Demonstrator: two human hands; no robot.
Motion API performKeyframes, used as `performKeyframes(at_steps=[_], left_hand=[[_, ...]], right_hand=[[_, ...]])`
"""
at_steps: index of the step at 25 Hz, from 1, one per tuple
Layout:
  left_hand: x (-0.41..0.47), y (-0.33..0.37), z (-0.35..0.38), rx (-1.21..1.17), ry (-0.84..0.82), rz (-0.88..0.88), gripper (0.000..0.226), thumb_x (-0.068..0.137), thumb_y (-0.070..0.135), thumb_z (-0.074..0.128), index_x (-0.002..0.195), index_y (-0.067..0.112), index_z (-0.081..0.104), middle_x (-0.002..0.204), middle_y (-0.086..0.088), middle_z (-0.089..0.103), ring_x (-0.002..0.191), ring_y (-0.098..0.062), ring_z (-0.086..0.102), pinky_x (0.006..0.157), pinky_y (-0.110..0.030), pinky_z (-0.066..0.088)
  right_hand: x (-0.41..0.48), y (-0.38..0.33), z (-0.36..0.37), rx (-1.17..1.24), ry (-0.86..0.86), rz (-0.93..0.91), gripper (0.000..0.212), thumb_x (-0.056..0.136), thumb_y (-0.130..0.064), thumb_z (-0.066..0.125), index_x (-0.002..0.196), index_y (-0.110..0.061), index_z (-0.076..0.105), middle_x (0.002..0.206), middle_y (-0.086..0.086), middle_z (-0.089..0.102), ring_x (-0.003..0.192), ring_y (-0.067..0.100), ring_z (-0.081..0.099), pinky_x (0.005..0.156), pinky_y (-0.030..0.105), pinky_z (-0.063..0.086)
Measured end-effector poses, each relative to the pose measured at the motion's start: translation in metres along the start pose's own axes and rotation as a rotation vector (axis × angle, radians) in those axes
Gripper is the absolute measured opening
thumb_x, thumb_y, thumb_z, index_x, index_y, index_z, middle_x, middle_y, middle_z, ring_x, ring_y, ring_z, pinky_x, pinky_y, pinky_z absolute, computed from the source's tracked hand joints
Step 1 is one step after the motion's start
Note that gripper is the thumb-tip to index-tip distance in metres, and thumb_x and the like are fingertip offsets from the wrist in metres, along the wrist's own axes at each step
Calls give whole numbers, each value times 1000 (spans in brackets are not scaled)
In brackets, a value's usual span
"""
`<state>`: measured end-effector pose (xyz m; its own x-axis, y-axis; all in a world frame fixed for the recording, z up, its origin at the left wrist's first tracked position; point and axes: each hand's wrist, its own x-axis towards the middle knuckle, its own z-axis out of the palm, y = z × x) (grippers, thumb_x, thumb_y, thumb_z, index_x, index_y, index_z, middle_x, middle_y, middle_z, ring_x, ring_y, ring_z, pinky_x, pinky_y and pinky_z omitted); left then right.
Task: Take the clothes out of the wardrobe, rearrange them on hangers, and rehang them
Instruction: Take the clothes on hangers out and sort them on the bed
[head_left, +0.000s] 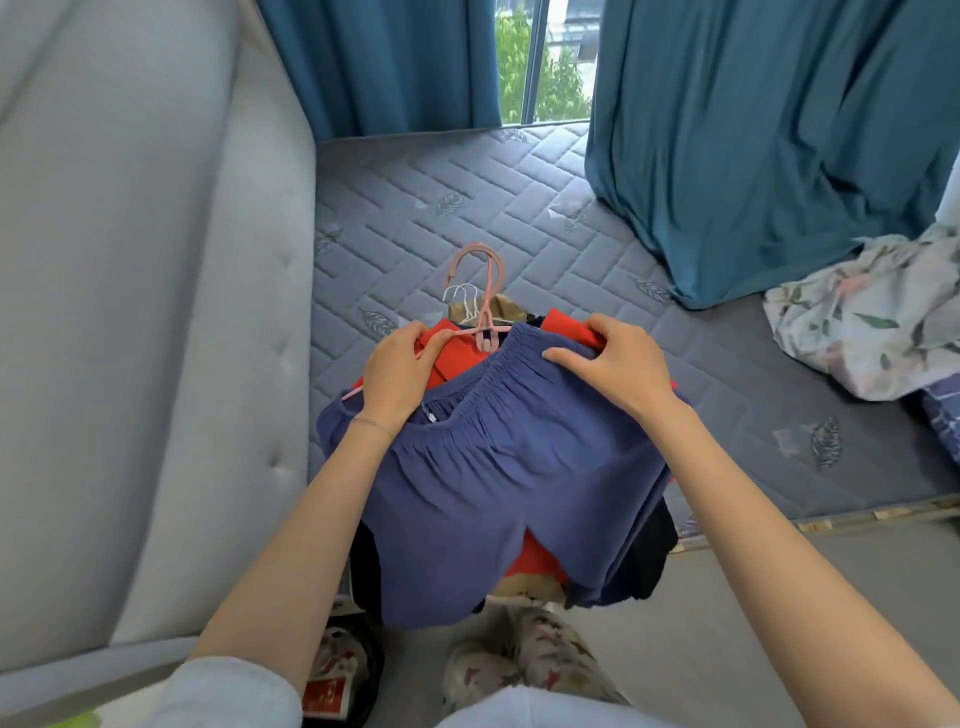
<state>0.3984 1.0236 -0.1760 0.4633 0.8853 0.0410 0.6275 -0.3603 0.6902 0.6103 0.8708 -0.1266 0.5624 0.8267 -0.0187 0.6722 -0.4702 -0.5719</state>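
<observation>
Presently left hand (397, 371) pinches the pink hanger (485, 306) by its arm; right hand (618, 364) clasps the blue trousers (509, 478) at the waistband, above the bed (519, 208) edge. Advised: square the waistband on the hanger before letting go.

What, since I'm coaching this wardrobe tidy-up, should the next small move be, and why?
Probably lower everything onto the mattress: the left hand grips the pink hanger, the right hand holds the blue pants by the waistband, so neither is free to sort.
</observation>
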Motion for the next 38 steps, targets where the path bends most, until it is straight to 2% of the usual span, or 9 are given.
performKeyframes(at_steps=[5,9,12,19,23,27,33,35,38], left_hand=[[90,-29,68,72,5,-21,48,97,52,45,68,15,42,70,-4,52,79,-33,54,67,-38,30],[146,-89,141,132,-34,-86,45,98,53,41,76,14,43,92,-14,62,98,-37,53,79,-44,35],[177,-145,198,148,-90,-127,43,99,52,41,78,14,42,96,-16,61,101,-37,51,81,-44,35],[214,-234,269,164,-101,-142,44,95,54,48,101,12,60,103,-12,64,102,-34,54,84,-44,40],[202,-227,257,116,-81,-71,34,98,37,51,123,15,58,118,-8,63,112,-29,56,92,-45,42],[169,-192,209,79,-32,-82,37,98,23,51,134,15,54,136,-5,57,126,-26,52,102,-41,36],[81,-115,102,-21,140,-90,45,92,24,52,134,10,57,137,-8,58,128,-24,53,107,-39,39],[40,-90,75,-100,232,-161,45,91,24,53,133,7,57,136,-9,58,128,-22,52,111,-36,37],[-34,-56,48,-149,353,-241,46,93,24,53,136,7,54,141,-7,54,132,-15,43,115,-29,29]], right_hand=[[95,47,47,42,14,13,43,82,-59,63,67,-22,49,61,-6,53,67,21,50,58,33,31],[161,95,126,20,-11,18,43,85,-55,61,71,-16,49,69,-3,54,70,24,51,59,36,31],[203,136,198,3,-40,36,39,86,-54,60,72,-19,48,72,-3,54,74,24,52,60,34,28],[274,199,310,-166,-93,77,36,91,-47,56,89,-12,63,97,13,67,94,36,58,71,40,38],[277,185,314,-190,-76,127,33,93,-39,55,108,-12,65,113,13,64,108,37,53,85,43,41],[242,135,280,-53,-46,33,34,90,-36,59,120,-20,63,120,4,64,113,29,54,92,42,41],[170,44,193,220,-86,-126,45,87,-47,56,125,-23,59,122,-6,64,115,14,57,98,40,47],[139,14,171,267,-111,-173,50,87,-52,54,127,-22,57,124,-4,62,117,16,56,99,41,45],[78,-28,145,344,-168,-254,55,89,-43,59,135,-15,52,135,2,58,126,20,51,107,39,40]])
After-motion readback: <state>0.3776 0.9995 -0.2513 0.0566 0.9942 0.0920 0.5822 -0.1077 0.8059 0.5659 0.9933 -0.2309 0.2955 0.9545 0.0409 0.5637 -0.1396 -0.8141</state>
